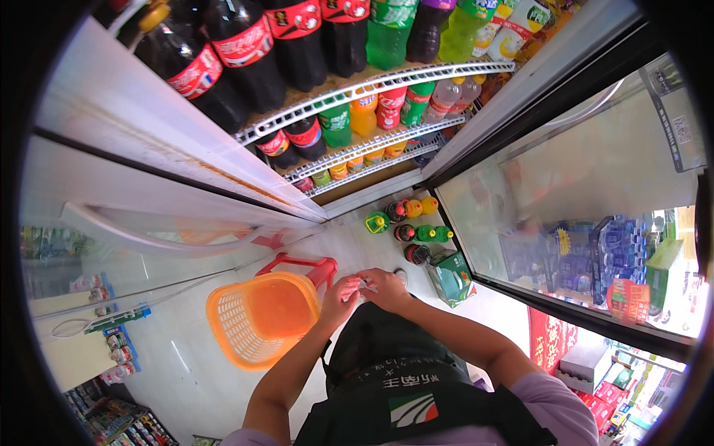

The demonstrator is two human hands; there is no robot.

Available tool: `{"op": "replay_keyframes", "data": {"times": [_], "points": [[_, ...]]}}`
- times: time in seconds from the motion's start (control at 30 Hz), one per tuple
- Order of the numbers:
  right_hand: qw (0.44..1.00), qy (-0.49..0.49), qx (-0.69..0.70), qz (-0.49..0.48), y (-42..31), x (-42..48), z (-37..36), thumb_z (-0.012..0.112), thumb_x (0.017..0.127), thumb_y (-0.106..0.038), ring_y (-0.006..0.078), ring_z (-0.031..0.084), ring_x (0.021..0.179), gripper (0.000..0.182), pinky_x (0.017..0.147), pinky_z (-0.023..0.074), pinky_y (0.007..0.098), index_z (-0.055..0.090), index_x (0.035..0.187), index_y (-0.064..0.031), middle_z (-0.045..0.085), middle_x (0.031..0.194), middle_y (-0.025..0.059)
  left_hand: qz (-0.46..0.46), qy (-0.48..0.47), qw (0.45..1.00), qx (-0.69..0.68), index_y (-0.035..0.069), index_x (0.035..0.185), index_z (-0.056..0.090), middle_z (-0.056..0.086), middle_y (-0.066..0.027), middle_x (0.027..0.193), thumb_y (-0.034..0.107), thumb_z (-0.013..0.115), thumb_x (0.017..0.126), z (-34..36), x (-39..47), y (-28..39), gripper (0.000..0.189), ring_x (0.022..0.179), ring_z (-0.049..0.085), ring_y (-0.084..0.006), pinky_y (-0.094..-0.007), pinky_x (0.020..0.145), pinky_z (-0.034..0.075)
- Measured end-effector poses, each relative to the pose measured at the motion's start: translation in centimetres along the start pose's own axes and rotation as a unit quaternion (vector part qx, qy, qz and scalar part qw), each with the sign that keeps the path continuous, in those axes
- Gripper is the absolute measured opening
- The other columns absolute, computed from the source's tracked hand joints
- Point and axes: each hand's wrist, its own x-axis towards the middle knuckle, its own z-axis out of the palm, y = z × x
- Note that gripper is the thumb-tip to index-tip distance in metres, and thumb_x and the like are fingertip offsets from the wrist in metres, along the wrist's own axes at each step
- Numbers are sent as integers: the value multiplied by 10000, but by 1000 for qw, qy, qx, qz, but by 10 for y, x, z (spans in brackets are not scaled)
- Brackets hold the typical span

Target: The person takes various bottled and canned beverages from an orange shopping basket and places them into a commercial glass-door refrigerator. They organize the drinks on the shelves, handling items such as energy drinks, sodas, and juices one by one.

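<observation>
My left hand and my right hand meet in front of the dark apron, fingers bent and close together. Something small and pale seems to show between the fingertips, but whether it is held is unclear. Left of my hands, an orange plastic basket with slotted sides stands on or against a red plastic stool. Beyond my hands, several drink bottles stand on the floor, among them a green-capped one with a yellow handle and a dark cola bottle. Beside them is a green carton.
Ahead is a drinks cooler with white wire shelves full of cola bottles and other soft drinks. Its glass door stands open on the right. Another glass door is at the left. Store shelves and stacked goods lie at the lower corners.
</observation>
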Motion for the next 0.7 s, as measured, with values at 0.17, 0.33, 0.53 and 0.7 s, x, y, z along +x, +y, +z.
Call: {"op": "replay_keyframes", "data": {"times": [0.17,0.33,0.53,0.7], "points": [[997,35,64,13,28,5,-3,694,815,-172,250,689,909,390,788,554,344,609,1176,-52,651,1108,134,-33,11,999,-17,-21,1192,527,650,-146,1112,22,617,871,18,19,-3,336,1035,652,-223,-331,885,536],[991,69,108,42,75,1,-19,678,830,-130,265,699,876,346,774,562,338,615,1155,-29,669,1070,145,-45,-32,998,-23,-28,1125,543,659,-146,1077,-25,578,885,60,53,-14,243,996,662,-205,-311,863,536],[981,118,129,87,160,-4,-38,681,838,-153,255,704,813,332,726,558,345,617,1147,-52,685,1024,127,-74,-52,996,-2,-36,1091,551,679,-131,1011,-3,598,887,127,97,-61,211,939,678,-202,-306,833,543],[979,139,107,107,223,13,-35,688,842,-143,229,711,771,328,687,558,315,611,1150,-59,698,979,101,-95,-68,992,46,-13,1057,561,688,-119,956,28,629,871,148,132,-119,202,891,693,-198,-299,788,553]]}}
